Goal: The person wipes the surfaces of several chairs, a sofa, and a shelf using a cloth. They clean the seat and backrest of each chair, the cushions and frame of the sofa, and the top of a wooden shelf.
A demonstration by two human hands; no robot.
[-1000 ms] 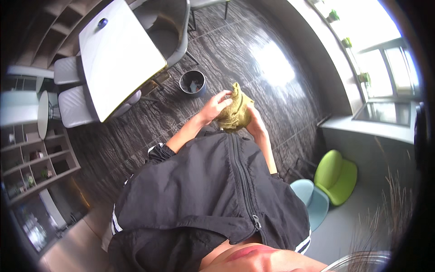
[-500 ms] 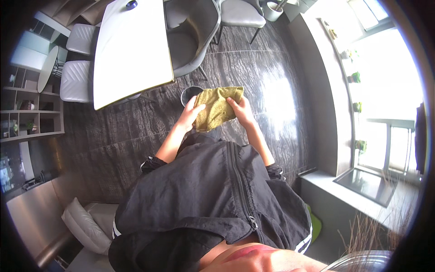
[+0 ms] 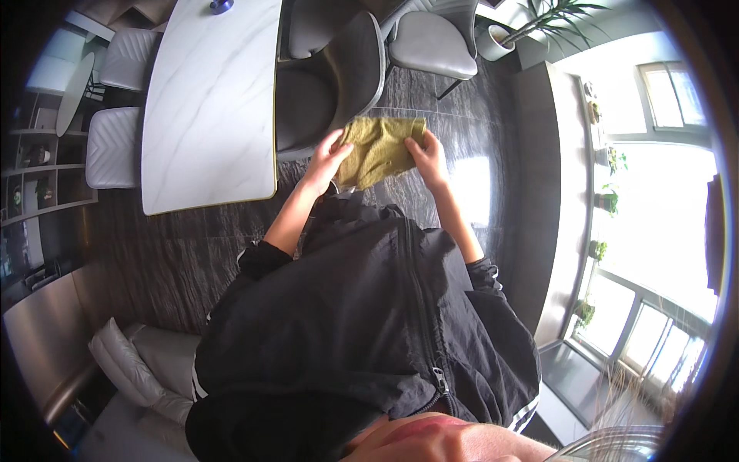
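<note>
An olive-yellow cloth point(image 3: 377, 156) is stretched between my two hands in front of my body, its surface creased. My left hand point(image 3: 327, 163) grips its left edge, thumb on top. The right edge is pinched by my right hand point(image 3: 429, 160), with the thumb over the cloth and the other fingers behind it. Part of the cloth looks doubled over at the upper right. Behind the cloth, the fingertips of both hands are hidden.
To the left stands a white marble-patterned table point(image 3: 208, 115) with a small blue object point(image 3: 221, 6) on it. A dark grey armchair point(image 3: 358, 69) is tucked against its right side. Further right are a light grey chair point(image 3: 433, 45) and a potted plant point(image 3: 493, 42). A grey sofa point(image 3: 158, 358) lies behind left.
Both hands, still holding the cloth, have moved up and slightly right in view. The view has shifted, with the table and chairs appearing nearer. The dark bucket beside the cloth is now mostly hidden.
</note>
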